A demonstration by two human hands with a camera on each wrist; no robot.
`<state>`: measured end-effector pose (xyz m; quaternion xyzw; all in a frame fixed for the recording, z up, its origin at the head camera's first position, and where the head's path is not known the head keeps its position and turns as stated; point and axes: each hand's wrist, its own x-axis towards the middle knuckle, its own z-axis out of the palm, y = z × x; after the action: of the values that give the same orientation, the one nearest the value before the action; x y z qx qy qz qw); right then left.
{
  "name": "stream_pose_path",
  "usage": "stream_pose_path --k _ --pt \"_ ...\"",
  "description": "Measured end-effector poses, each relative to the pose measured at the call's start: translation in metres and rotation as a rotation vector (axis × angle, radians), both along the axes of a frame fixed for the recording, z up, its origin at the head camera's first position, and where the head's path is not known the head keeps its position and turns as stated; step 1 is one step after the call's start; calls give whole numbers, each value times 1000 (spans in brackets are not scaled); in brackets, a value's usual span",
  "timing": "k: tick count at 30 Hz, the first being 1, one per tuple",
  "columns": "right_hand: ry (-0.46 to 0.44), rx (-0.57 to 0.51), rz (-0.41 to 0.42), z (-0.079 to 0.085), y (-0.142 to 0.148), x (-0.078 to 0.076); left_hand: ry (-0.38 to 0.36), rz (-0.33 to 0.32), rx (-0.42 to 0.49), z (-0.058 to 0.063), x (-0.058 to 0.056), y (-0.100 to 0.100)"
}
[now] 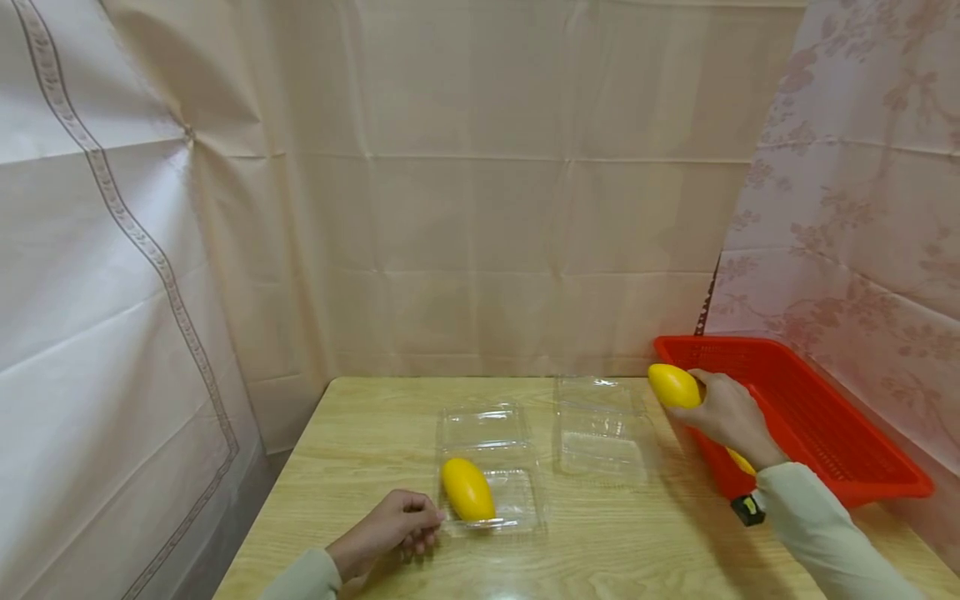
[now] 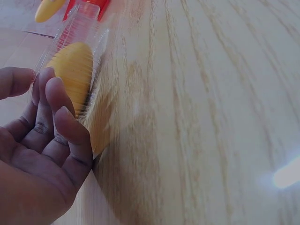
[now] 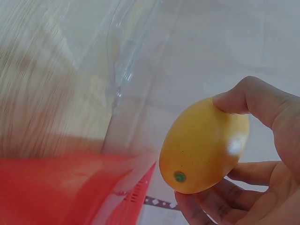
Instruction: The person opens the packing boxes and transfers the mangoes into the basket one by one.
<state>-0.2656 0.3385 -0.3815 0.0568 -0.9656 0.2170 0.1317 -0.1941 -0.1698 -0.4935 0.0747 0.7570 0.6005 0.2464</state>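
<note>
My right hand (image 1: 723,417) grips a smooth yellow mango (image 3: 204,145) with a green stem spot, thumb on one side and fingers on the other. It holds this fruit above the left rim of a red plastic basket (image 1: 847,458). A second mango (image 1: 467,490) lies in the front half of an opened clear plastic clamshell box (image 1: 517,500). At that box's left edge, my left hand (image 1: 393,529) pinches the rim between thumb and forefinger, its other fingers loosely curled. Part of another yellow fruit (image 1: 741,461) shows beneath my right wrist.
Another opened clear clamshell box (image 1: 607,450) lies to the right on the wooden table (image 1: 360,442), between the first box and the basket. Light cloth curtains (image 1: 487,208) hang behind the table and along both sides.
</note>
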Motion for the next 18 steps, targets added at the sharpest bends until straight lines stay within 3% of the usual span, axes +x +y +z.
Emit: stream_pose_path --k 18 --pt "-82 -8 -89 -4 45 3 12 -12 11 2 1 -1"
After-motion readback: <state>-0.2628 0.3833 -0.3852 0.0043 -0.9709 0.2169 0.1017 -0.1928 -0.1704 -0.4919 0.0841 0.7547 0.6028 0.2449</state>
